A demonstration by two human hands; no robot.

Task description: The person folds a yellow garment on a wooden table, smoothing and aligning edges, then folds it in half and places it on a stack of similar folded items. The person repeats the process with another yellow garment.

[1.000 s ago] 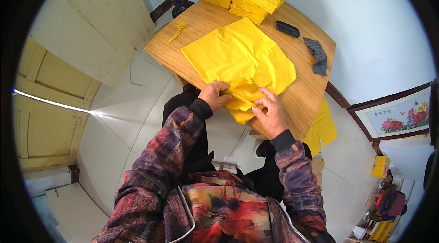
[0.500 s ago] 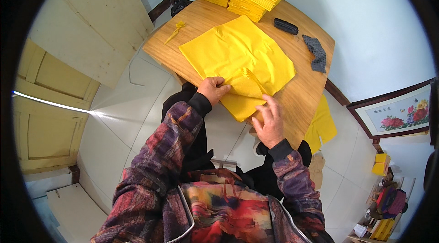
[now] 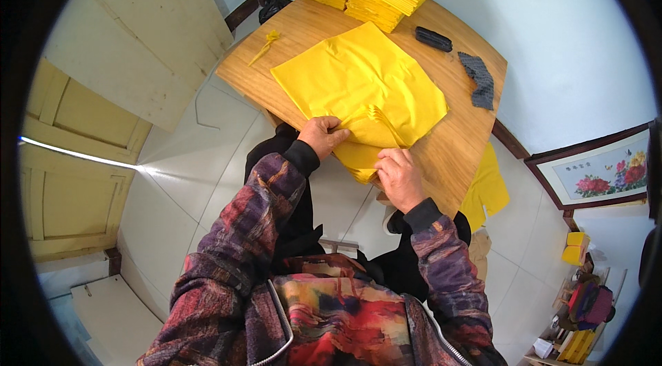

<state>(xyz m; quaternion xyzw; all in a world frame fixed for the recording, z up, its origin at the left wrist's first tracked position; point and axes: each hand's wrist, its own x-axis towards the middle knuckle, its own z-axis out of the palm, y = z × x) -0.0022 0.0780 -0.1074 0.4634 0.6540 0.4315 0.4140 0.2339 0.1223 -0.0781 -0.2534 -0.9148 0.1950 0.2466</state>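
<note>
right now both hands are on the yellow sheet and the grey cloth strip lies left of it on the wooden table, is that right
Not quite: the head view shows the grey cloth strip right of the yellow sheet on the wooden table, not left; left hand and right hand are on the sheet.

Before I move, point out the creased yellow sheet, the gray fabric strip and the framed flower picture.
Creased yellow sheet (image 3: 364, 82), head view: its broad middle.
Gray fabric strip (image 3: 481, 80), head view: its midsection.
Framed flower picture (image 3: 594, 172), head view: its pale middle.
</note>
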